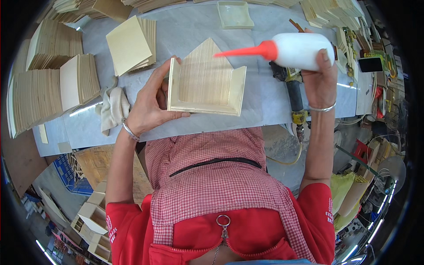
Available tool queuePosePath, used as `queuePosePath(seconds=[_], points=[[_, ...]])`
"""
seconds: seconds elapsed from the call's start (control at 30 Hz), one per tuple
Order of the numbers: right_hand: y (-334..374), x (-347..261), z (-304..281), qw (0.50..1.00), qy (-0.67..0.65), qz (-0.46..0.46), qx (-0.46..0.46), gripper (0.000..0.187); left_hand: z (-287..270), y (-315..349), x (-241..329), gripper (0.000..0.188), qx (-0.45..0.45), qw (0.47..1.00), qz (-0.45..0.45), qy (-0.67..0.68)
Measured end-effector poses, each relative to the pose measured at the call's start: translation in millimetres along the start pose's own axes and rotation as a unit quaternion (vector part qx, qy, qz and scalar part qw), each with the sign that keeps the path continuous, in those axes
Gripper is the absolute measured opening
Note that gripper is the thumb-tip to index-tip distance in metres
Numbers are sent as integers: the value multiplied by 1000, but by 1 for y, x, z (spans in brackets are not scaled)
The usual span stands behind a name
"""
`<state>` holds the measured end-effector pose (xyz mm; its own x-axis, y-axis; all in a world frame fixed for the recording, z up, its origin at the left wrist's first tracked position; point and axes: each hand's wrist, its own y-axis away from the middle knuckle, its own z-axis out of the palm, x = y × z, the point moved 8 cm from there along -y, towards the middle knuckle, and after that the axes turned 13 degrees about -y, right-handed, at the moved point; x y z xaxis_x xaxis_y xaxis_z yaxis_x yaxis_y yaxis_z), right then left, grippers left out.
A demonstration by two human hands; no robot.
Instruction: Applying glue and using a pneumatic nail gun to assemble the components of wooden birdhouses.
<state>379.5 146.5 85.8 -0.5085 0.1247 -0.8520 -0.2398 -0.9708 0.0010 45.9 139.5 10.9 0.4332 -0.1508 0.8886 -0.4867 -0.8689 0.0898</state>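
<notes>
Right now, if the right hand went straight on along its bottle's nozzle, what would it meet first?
Probably the wooden box in the left hand: the red nozzle overlaps it in view, though depth is unclear and it might pass above.

The bottle (300, 51) is white, nozzle (249, 51) red, box (205, 84) beige, apron (216, 192) checked red and white.
</notes>
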Motion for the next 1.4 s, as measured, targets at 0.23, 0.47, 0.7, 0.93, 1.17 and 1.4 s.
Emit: queuePosePath(seconds=[0.23, 0.47, 0.7, 0.93, 1.17, 1.4], points=[[31, 16, 64, 994, 86, 8, -60, 72, 0, 0, -4, 111, 4, 999, 17, -31], [37, 13, 82, 983, 152, -21, -100, 79, -1, 2, -2, 111, 27, 998, 37, -33], [38, 13, 89, 977, 179, -31, -113, 80, -1, 3, -2, 112, 9, 998, 18, -54], [37, 12, 92, 973, 192, -39, -125, 79, -1, 3, 0, 112, 3, 998, 4, -70], [33, 10, 93, 972, 193, -33, -133, 74, 0, 2, -2, 113, 4, 998, 11, -61], [22, 6, 96, 970, 186, -69, -140, 70, 0, 3, -3, 112, 13, 998, 30, -58]])
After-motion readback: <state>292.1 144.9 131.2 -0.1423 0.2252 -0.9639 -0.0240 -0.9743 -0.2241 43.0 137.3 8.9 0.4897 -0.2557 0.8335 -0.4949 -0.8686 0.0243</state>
